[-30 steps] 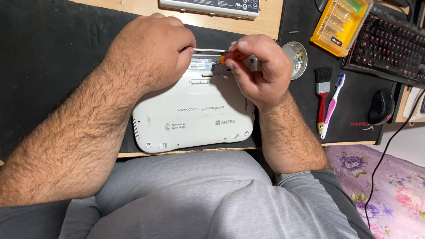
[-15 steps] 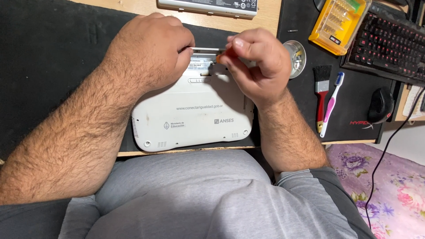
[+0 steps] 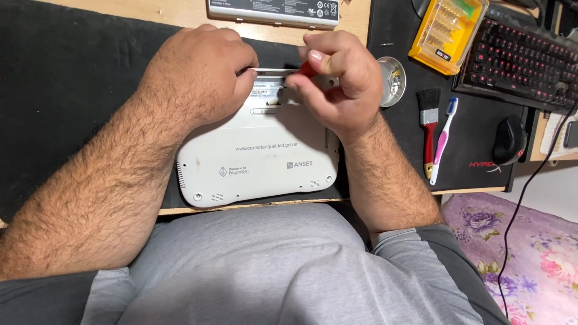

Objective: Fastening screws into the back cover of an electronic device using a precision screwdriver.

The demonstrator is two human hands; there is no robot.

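A small white laptop (image 3: 259, 159) lies upside down on a black mat, its near edge at the desk's front. My left hand (image 3: 195, 72) rests as a fist on its far left part and pinches the tip end of a thin metal shaft (image 3: 271, 70). My right hand (image 3: 337, 81) is closed round the red handle of that screwdriver (image 3: 306, 68), over the laptop's far edge. The shaft lies level between both hands. Where the tip sits is hidden under my left fingers.
A grey laptop battery (image 3: 274, 12) lies at the back. To the right are a round metal dish (image 3: 391, 78) with small parts, a yellow bit case (image 3: 448, 33), a red-handled brush (image 3: 428, 129), a toothbrush (image 3: 442, 141), a black mouse (image 3: 509, 139) and a backlit keyboard (image 3: 518, 63).
My right hand has moved up and away along the laptop's far edge with the screwdriver handle, and its fingers have turned. My left hand stays in place.
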